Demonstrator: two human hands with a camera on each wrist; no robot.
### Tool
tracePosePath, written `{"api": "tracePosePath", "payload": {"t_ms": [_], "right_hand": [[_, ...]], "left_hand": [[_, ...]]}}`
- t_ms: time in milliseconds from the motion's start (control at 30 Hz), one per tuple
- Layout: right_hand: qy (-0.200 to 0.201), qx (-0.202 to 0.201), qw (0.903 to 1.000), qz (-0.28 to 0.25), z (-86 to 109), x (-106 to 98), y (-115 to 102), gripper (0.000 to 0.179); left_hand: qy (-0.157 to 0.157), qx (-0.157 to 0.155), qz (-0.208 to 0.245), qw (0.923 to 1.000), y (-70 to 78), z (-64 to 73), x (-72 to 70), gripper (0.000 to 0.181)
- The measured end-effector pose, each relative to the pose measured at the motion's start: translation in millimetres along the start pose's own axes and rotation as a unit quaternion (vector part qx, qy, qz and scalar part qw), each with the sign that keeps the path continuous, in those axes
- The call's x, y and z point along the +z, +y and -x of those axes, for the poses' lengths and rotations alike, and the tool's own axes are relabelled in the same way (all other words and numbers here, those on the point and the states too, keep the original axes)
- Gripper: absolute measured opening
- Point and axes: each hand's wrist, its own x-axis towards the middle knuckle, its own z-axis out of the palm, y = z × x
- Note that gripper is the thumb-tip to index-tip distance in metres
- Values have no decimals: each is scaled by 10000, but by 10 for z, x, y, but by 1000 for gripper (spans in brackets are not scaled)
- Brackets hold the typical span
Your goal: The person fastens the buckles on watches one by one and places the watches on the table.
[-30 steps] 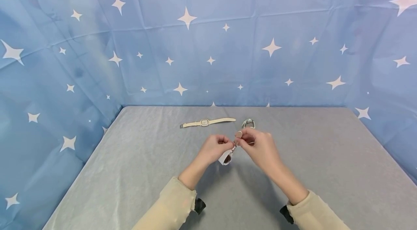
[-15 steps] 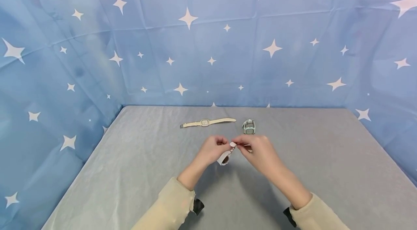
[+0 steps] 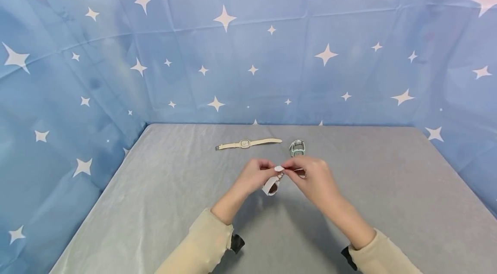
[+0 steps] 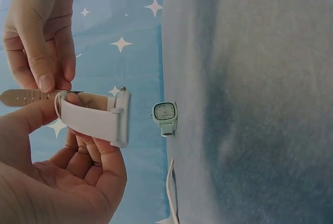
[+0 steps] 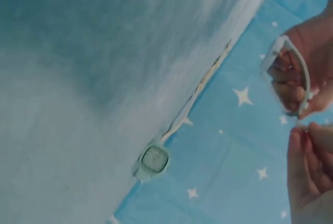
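Both hands hold a white watch (image 3: 270, 187) in the air above the table, its strap looped. In the head view my left hand (image 3: 251, 177) pinches it near where the strap ends meet. In the left wrist view the watch case (image 4: 122, 117) stands on edge, its dial turned away. The strap's free end (image 4: 21, 97), with its brownish inner side showing, pokes out past a thin white band. My right hand (image 3: 315, 179) pinches the strap close to the left fingertips. The fingers partly hide the join.
A cream watch (image 3: 244, 144) lies stretched flat toward the back of the grey table (image 3: 186, 170). Right of it rests a mint-green watch (image 3: 297, 146) with its strap looped, just beyond my right hand. A blue star-patterned cloth (image 3: 233, 49) hangs behind.
My right hand has come down and toward the left hand, bringing the strap's pale end to the left fingertips. The mint-green watch shows more than at first. My left hand stays nearly in place.
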Motion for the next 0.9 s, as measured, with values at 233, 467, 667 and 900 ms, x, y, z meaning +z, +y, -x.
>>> {"api": "tracePosePath", "payload": {"t_ms": [233,467,667,900], "right_hand": [[-351,-384,9979,396,5,-24,-14,23],[-446,-760,9918,926,66,-64,-50,29],[-632,-456,9955,534,97,-99,-81,37],[-466,524,9943,-799,57,-129,-58,28]], "left_hand": [[-56,-16,72,10000,-29,7,-33,25],[-226,-385,446,9980,-58,17,-76,40],[-451,-470,321,9974,-37,9,-109,42],[-875,-323,657,9935,-2,26,-132,32]]}}
